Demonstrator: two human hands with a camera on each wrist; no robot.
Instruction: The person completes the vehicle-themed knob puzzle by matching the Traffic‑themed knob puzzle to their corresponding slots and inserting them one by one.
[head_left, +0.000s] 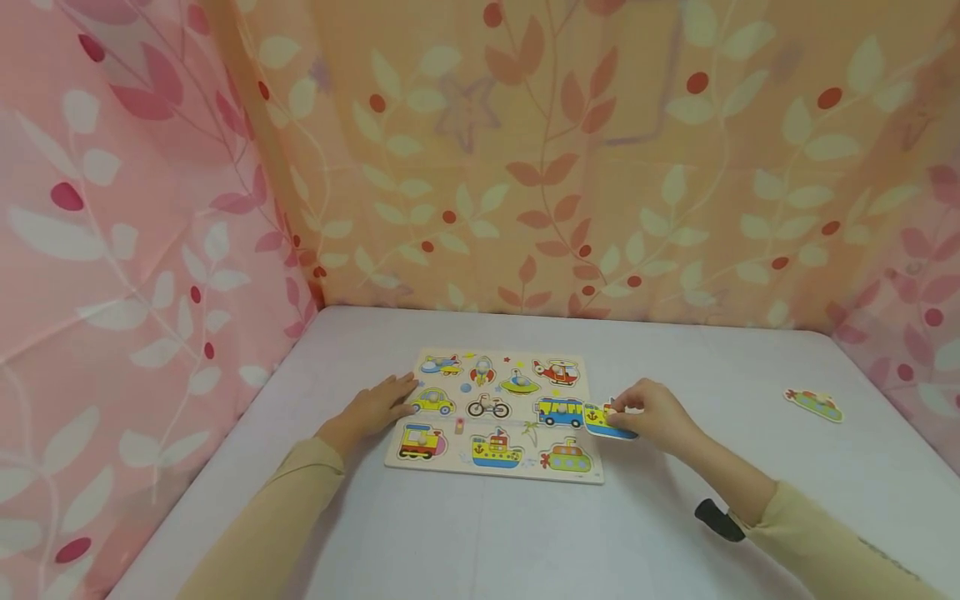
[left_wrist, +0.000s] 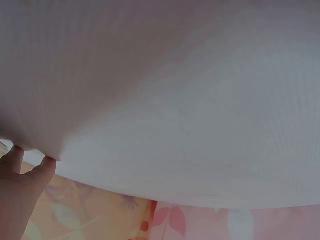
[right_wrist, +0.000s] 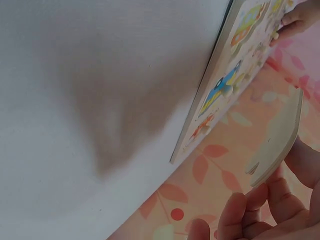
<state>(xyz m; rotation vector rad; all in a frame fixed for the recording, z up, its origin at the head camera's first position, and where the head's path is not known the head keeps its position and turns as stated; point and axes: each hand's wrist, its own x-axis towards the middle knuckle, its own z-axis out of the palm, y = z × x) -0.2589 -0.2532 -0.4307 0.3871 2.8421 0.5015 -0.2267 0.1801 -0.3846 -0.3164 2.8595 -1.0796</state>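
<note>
A wooden knob puzzle board (head_left: 459, 457) with vehicle pictures lies flat on the table. My right hand (head_left: 651, 414) pinches a ship puzzle piece (head_left: 597, 422) between thumb and fingers; it overlaps the board's right edge beside the bus piece (head_left: 557, 412). The right wrist view shows the piece's plain wooden underside (right_wrist: 280, 137), tilted and raised above the table. At the board's left edge rests my left hand (head_left: 380, 406), fingers extended near the car piece (head_left: 433, 402). Printed ship (head_left: 495, 452) and submarine (head_left: 566, 457) pictures on the board show no knobs.
A submarine puzzle piece (head_left: 813, 406) lies apart on the white table (head_left: 720, 358), far to the right. A small black object (head_left: 718, 521) shows by my right forearm. Floral cloth (head_left: 480, 208) hangs at the back and both sides.
</note>
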